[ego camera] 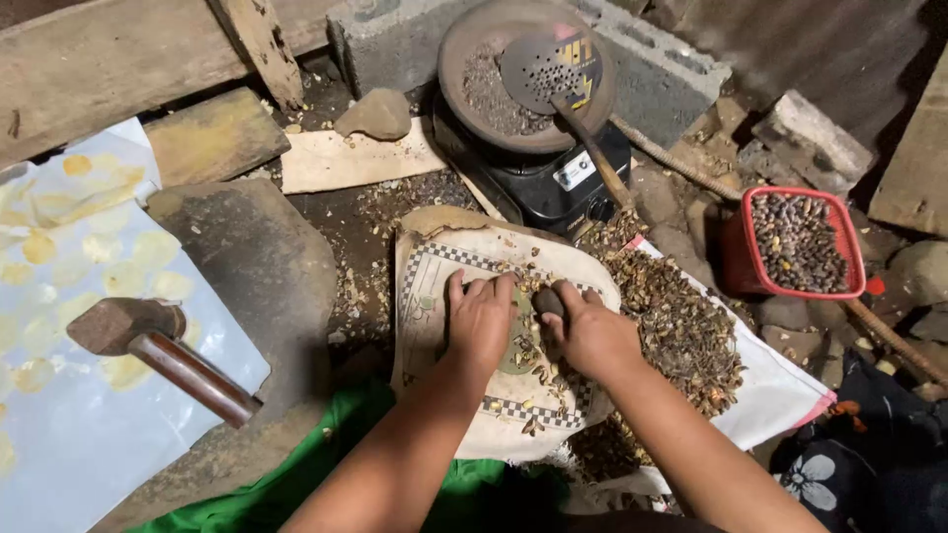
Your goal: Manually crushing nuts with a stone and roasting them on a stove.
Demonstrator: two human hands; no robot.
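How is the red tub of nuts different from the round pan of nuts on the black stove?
The red tub is squarish, bright plastic and heaped nearly to its rim with dark nuts; the round pan is wide, shallow, dull brown and only thinly covered. The pan has a holed scoop lying in it, the tub has nothing laid on top. The tub sits on the ground, the pan up on the black stove. Both hold small dark nuts.

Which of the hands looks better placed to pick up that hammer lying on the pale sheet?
Probably the left hand. The hammer lies far out on its side, and that hand rests flat on the cloth, seemingly free. The right hand is farther off and grips a small dark stone.
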